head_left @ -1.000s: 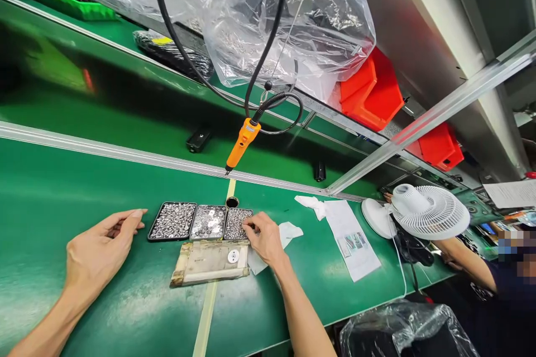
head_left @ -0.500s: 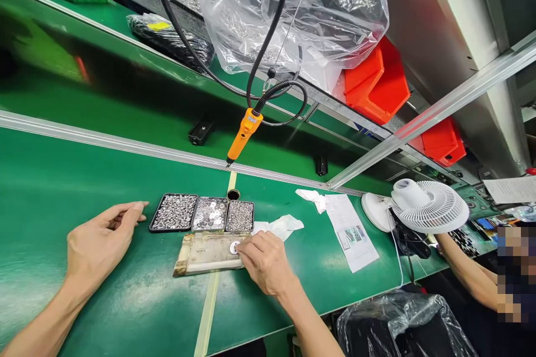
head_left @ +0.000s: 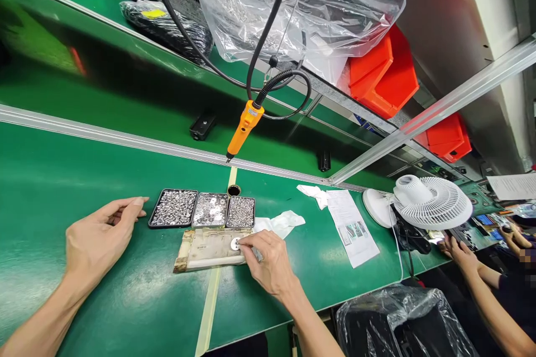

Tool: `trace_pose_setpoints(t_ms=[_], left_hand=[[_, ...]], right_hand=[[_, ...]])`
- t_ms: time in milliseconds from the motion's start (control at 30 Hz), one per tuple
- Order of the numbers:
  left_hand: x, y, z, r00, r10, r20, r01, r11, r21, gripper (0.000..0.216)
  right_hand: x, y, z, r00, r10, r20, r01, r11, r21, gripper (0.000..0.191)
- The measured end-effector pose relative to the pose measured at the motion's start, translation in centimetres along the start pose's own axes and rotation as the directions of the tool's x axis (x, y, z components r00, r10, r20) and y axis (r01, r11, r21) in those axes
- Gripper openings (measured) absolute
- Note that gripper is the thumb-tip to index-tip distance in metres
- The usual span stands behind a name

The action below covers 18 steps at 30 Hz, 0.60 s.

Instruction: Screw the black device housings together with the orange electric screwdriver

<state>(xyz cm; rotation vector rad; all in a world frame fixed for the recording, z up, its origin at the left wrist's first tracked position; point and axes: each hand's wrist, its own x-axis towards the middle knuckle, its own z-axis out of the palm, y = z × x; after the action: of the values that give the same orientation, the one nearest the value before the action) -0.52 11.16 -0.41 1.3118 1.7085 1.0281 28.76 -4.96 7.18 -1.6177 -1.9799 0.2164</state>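
Observation:
My right hand is at a pale, worn fixture board, thumb and index finger bent together at the edge of a small white disc. Dark spots dot the disc, which lies on the board. Whatever sits between those fingertips is too small to make out. To the left, my left hand hovers by a black tray of small metal parts. Its thumb and fingers are pressed together, and their contents are hidden. Beside that tray stand a tray of flat round pieces and a tray of tiny metal parts.
An orange electric screwdriver hangs on its cable above the bench. Behind the trays is a small dark round cup. Right of the board lie a white cloth and a printed sheet. A white fan stands near a co-worker's hands.
My right thumb and index finger have shifted slightly off the white disc, leaving more of it in sight. My left hand stays nearly still. The camera view has tilted a little.

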Motion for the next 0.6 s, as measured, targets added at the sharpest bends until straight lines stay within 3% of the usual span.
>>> trace_pose_setpoints(t_ms=[600], left_hand=[[-0.11, -0.13, 0.03, 1.0, 0.013, 0.017, -0.012, 1.0, -0.023, 0.038]], right_hand=[[0.78, -0.84, 0.14, 0.998, 0.058, 0.032, -0.056, 0.996, -0.064, 0.008]])
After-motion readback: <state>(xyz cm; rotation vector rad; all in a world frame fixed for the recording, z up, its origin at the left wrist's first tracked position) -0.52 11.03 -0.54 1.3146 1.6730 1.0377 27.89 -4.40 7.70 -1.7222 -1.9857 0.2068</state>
